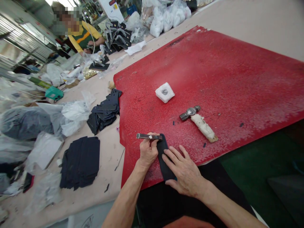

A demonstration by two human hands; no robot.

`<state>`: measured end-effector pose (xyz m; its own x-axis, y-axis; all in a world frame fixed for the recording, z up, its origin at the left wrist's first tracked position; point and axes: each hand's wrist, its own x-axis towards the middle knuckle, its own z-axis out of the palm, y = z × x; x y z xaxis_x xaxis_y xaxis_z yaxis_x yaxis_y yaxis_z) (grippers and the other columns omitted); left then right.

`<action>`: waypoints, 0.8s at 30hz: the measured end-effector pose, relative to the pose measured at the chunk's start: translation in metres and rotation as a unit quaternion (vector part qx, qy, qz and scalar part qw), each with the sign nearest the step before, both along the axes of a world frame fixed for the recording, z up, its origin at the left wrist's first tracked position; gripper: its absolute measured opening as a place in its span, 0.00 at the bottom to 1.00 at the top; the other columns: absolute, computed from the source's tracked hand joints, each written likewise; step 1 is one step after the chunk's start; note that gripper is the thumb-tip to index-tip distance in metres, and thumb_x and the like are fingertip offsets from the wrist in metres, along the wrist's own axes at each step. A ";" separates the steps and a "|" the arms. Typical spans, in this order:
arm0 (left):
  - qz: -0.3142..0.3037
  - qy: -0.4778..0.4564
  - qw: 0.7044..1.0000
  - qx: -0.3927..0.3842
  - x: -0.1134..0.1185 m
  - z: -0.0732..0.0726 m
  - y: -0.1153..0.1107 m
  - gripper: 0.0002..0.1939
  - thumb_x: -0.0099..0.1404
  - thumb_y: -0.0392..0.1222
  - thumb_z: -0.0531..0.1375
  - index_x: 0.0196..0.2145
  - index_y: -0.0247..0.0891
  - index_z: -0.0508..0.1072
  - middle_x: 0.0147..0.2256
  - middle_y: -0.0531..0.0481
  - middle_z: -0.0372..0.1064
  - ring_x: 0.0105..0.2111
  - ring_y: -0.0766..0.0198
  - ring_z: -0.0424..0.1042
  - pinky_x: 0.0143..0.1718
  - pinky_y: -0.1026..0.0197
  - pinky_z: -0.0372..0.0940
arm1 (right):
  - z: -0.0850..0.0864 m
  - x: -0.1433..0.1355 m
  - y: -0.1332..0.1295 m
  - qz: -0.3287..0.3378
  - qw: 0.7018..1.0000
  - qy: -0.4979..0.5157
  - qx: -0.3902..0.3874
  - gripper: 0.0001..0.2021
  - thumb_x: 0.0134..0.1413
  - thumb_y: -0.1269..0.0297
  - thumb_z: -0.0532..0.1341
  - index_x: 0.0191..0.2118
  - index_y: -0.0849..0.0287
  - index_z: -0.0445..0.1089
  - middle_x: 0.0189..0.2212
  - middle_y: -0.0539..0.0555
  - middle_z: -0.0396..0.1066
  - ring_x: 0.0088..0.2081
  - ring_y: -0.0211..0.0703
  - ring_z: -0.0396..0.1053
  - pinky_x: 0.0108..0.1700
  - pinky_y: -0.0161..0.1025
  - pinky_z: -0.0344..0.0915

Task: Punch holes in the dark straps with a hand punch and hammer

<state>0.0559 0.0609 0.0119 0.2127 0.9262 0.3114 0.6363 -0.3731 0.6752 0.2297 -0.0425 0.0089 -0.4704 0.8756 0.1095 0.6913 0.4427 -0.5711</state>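
My left hand [147,152] is closed round a metal punch [142,136], whose far end points left. The punch's other end sits over the upper end of a dark, strip-shaped piece [163,158] on the red mat [213,72]. Fingers stretched out, my right hand [184,171] lies flat on the right side of that piece, partly covering it. To the right rests a ball-peen hammer [201,125] with a white-wrapped handle. Above the hands is a white block [165,92] with a grey smudge on its top.
Left of the mat lie a loose heap of dark pieces [104,110] and a neater dark stack [80,161]. Plastic bags [71,117] crowd the table's left side. Across the table, a person in a yellow top [84,36] works near black parts [117,36].
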 end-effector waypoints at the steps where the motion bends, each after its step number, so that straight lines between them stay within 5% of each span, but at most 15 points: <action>1: -0.003 0.001 1.000 -0.002 0.000 0.000 0.000 0.09 0.67 0.35 0.53 0.40 0.39 0.73 0.38 0.47 0.76 0.41 0.60 0.76 0.47 0.57 0.70 | 0.000 0.000 0.000 0.000 1.000 0.001 0.000 0.40 0.52 0.47 0.64 0.66 0.60 0.54 0.66 0.61 0.55 0.67 0.60 0.47 0.68 0.62 0.33; 19: -0.108 -0.072 0.990 -0.054 -0.004 0.001 0.005 0.10 0.68 0.37 0.54 0.45 0.38 0.71 0.44 0.45 0.71 0.46 0.59 0.70 0.51 0.54 0.66 | -0.002 -0.001 0.001 -0.003 1.000 0.010 0.006 0.42 0.49 0.49 0.66 0.66 0.60 0.54 0.65 0.62 0.56 0.67 0.61 0.47 0.67 0.62 0.35; 24: -0.092 -0.052 0.993 -0.054 -0.006 -0.002 0.006 0.08 0.67 0.37 0.57 0.44 0.39 0.71 0.42 0.46 0.71 0.45 0.60 0.71 0.51 0.54 0.66 | -0.003 -0.001 0.000 -0.003 1.000 0.010 0.001 0.41 0.51 0.48 0.65 0.66 0.61 0.54 0.66 0.61 0.55 0.67 0.60 0.46 0.68 0.62 0.32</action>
<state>0.0500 0.0666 0.0098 0.3531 0.9041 0.2408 0.4893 -0.3978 0.7761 0.2286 -0.0428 0.0059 -0.4635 0.8777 0.1217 0.6815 0.4409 -0.5841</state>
